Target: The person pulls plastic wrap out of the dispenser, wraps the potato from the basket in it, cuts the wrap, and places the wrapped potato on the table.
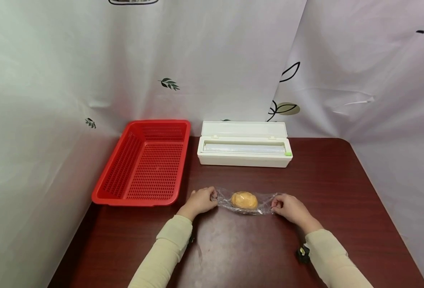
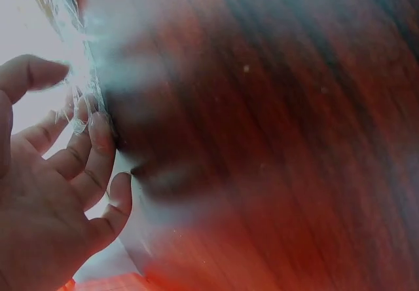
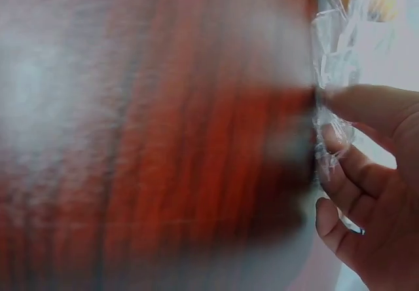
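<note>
A golden-brown bread roll (image 1: 244,200) lies in clear plastic wrap (image 1: 265,203) on the table, with film stretching out to both sides of it. At the left end of the film my left hand (image 1: 202,200) holds the wrap; in the left wrist view the bunched film (image 2: 81,75) passes between thumb and fingers. The opposite end is pinched by my right hand (image 1: 290,208). In the right wrist view the crumpled film (image 3: 335,68) runs past the thumb and over the fingertips. The roll shows only partly in the wrist views.
Beyond the left hand stands a red perforated basket (image 1: 184,160). Behind the roll sits a white wrap dispenser (image 1: 245,160), its lid raised and a film roll inside. The dark wood table (image 1: 327,176) meets white printed curtains (image 1: 215,60) at the back and sides.
</note>
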`<state>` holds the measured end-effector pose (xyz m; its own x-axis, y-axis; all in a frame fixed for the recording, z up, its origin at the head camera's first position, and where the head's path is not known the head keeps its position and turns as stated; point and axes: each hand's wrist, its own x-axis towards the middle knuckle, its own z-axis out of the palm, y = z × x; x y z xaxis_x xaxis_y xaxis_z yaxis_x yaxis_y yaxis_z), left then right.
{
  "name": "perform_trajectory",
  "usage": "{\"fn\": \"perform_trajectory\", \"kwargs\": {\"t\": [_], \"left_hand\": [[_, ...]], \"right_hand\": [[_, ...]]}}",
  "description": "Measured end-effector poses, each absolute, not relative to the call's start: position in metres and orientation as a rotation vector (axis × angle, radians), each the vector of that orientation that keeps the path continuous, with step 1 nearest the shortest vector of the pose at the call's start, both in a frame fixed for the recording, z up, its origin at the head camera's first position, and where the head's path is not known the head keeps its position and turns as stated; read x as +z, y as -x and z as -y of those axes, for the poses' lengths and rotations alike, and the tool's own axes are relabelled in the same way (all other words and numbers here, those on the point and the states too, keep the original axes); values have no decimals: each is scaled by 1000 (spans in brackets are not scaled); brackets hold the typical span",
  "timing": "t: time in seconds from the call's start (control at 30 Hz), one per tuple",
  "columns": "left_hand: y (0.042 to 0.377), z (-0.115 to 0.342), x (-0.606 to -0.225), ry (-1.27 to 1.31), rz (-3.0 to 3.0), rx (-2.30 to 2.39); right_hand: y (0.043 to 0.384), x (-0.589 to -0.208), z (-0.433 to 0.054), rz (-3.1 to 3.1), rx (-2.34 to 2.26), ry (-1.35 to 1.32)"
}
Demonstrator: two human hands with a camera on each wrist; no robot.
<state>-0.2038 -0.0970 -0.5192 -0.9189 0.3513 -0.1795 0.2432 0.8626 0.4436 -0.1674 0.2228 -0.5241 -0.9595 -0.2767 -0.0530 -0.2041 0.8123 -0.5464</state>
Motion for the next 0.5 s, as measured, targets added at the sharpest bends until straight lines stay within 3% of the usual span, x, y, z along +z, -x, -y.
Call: {"fn": "perform_trajectory", "kwargs": {"t": [0.27, 0.5], "left_hand": [[203, 96, -513, -249, -2777, 811], [203, 101, -510, -16, -2837, 588]], "right_hand": [[162, -524, -228, -2935, -788, 264], [165, -517, -237, -2849, -746, 103]]}}
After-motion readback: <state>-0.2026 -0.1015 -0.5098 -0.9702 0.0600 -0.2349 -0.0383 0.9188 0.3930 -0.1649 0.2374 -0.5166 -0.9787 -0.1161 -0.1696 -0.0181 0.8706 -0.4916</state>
